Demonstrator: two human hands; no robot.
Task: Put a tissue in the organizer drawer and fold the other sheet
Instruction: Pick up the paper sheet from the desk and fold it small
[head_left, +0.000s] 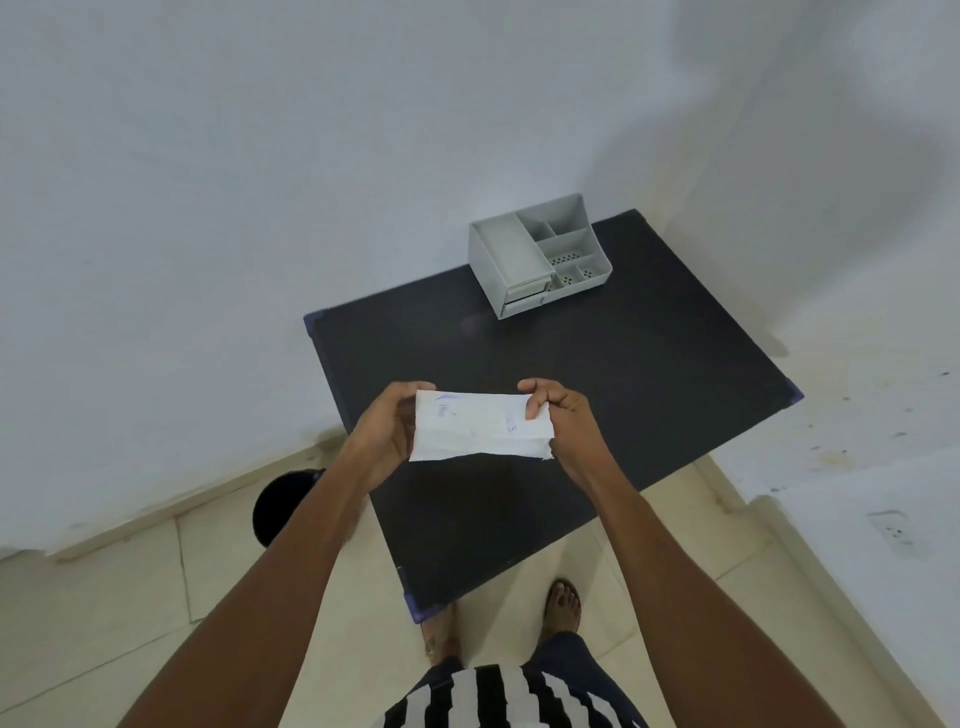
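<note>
A white tissue sheet (478, 427) with faint blue print is stretched flat in the air above the near half of the dark table (649, 374). My left hand (387, 431) grips its left edge and my right hand (563, 415) pinches its upper right corner. The grey plastic organizer (537, 260) stands at the far side of the table by the wall, with open top compartments and two small drawers (524, 296) in its front, both pushed in. No second tissue is visible.
White walls close in behind and to the right of the table. A round black object (283, 506) sits on the tiled floor left of the table. My feet stand at the table's near corner (421, 613). A wall socket (891, 527) is at the right.
</note>
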